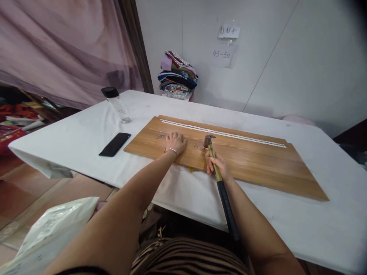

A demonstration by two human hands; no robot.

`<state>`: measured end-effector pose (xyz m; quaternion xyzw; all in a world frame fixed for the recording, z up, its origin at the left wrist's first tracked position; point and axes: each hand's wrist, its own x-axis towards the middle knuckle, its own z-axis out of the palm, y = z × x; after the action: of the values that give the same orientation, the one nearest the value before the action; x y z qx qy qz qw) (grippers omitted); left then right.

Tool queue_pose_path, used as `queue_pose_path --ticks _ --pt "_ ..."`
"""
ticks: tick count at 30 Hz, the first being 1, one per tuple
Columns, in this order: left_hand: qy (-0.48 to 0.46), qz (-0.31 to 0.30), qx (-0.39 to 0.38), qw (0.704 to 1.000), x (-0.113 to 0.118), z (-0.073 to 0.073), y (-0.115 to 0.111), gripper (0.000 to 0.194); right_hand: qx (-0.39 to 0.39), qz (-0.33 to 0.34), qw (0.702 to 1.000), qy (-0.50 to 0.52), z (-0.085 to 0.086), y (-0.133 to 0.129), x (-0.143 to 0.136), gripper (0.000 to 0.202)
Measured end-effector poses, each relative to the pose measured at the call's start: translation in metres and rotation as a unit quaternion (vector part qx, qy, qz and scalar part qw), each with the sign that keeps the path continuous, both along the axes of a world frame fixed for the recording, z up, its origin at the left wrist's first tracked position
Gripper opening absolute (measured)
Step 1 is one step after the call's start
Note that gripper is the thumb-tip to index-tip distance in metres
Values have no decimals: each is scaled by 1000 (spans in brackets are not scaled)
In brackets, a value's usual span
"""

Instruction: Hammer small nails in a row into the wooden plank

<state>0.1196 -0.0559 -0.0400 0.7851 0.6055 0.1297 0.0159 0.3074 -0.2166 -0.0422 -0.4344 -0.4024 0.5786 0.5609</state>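
A long wooden board lies flat on the white-covered table. My left hand rests on the board's left part, fingers spread and palm down, beside a few thin nails. My right hand is wrapped round the hammer near its metal head, which is over the middle of the board. The black grip of the hammer points back toward my body. Small dark marks or nails dot the board between and beside my hands. Two white strips run along the board's far side.
A black phone and a clear bottle with a black lid are on the table at left. Folded cloths are stacked beyond the far edge. A white bag is at lower left.
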Motion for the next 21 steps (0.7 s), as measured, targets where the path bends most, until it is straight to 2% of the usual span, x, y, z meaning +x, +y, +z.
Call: queue_pose_path --ticks 11,21 --pt "-4 2 -11 1000 1 3 -2 44 -10 2 1000 -7 2 -1 0 38" --pt "-6 -4 -7 1000 0 -3 3 45 -8 6 1000 -4 2 -2 0 39"
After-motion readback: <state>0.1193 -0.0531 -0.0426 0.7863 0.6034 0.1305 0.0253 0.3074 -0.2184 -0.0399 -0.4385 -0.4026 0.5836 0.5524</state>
